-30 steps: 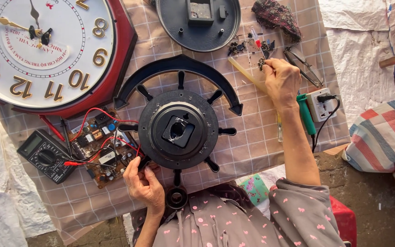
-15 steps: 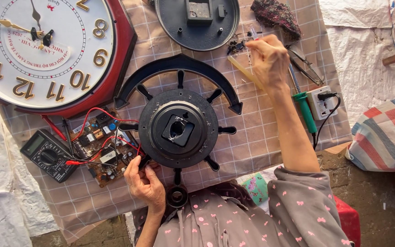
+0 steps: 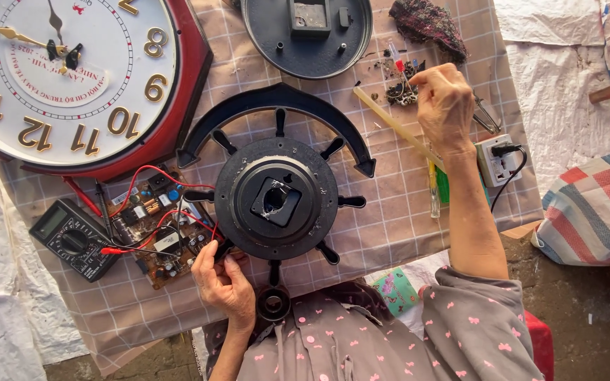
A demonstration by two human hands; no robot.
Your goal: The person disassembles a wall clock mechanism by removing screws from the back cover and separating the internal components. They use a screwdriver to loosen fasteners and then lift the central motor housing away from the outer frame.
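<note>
The black wheel-shaped clock frame (image 3: pixel 277 197) lay face down in the middle of the checked cloth (image 3: pixel 390 226), straight in front of me, its spokes sticking out all round and a curved black arc over its top. My left hand (image 3: pixel 226 282) gripped its lower left rim, fingers curled over the edge and thumb pressed on the back plate. My right hand (image 3: pixel 445 106) was stretched out to the far right of the cloth, fingertips pinched together over a little heap of small dark parts (image 3: pixel 402 88); I could not tell whether I had anything between them, the bits being too tiny to make out.

Just under that wrist ran a pale wooden stick (image 3: pixel 393 123), slanting across the cloth, and near it lay a green-handled screwdriver (image 3: pixel 438 189) and a white plug socket (image 3: pixel 497 161) with a black cord. Beyond the heap sat a dark crumpled rag (image 3: pixel 432 25) and a round grey clock back (image 3: pixel 306 35). To my left hand's side was a bare circuit board (image 3: pixel 157 226) with red and black wires, touching a black multimeter (image 3: pixel 72 238). A large red-rimmed clock (image 3: pixel 72 77) with gold numerals filled the far left corner.

The cloth was spread on what looked like a low surface, with white sacking (image 3: pixel 566 77) on both sides, a striped cushion (image 3: pixel 598 212) to the right and bare dirty floor (image 3: pixel 580 317) below it.
</note>
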